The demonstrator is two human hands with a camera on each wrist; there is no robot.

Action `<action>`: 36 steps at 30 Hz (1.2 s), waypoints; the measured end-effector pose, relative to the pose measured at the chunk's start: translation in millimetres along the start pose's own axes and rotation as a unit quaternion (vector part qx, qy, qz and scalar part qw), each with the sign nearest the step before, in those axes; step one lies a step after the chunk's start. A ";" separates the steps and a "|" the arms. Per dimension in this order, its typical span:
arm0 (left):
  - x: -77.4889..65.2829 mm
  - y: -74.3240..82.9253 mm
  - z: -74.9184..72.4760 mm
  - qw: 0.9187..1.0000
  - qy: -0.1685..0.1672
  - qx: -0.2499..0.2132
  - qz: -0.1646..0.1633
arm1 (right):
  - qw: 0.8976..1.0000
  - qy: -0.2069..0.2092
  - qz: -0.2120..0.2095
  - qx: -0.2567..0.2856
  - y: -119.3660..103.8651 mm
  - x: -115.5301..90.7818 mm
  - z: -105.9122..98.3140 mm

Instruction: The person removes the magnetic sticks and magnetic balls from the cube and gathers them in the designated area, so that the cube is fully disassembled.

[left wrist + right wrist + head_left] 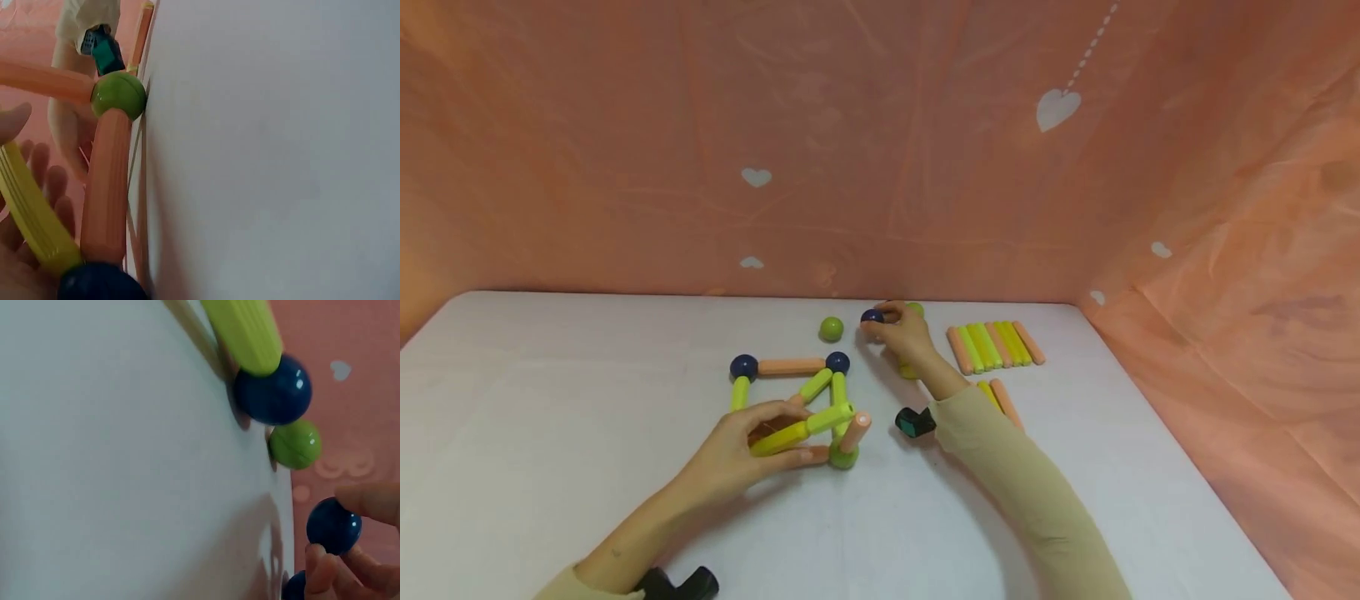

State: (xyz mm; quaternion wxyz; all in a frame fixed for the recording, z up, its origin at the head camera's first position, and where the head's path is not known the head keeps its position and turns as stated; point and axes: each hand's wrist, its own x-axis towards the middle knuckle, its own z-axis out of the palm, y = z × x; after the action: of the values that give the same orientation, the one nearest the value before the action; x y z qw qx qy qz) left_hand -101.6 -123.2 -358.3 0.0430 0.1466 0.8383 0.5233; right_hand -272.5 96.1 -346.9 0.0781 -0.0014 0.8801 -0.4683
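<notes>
Right hand (906, 337), fingers parted by one blue ball (334, 526), is pinching it; left hand (737, 442), fingers curled, is holding one yellow rod (778, 440). Two more blue balls (744, 367) are sitting left.

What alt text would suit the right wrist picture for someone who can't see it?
A right hand's grip holds a blue ball near a white tabletop. Nearby are a green ball, a second blue ball touching a lime rod, and part of a third blue ball.

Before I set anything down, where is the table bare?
Bare: the table left of the frame; its near middle, between left hand and right sleeve; its right, beyond the sticks. Crowded: the back, from a green ball past right hand to sticks.
</notes>
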 end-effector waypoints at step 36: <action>-13.5 -28.9 -41.3 0.992 -0.002 0.115 0.052 | 0.972 -0.122 -0.199 0.008 21.8 -70.3 -21.8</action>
State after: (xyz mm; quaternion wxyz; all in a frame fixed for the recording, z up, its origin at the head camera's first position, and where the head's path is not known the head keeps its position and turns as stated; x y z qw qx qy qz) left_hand -103.9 -174.7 -366.6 0.0007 0.1947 0.8842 0.4246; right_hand -204.6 131.5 -343.3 0.0901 -0.2335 0.8421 -0.4778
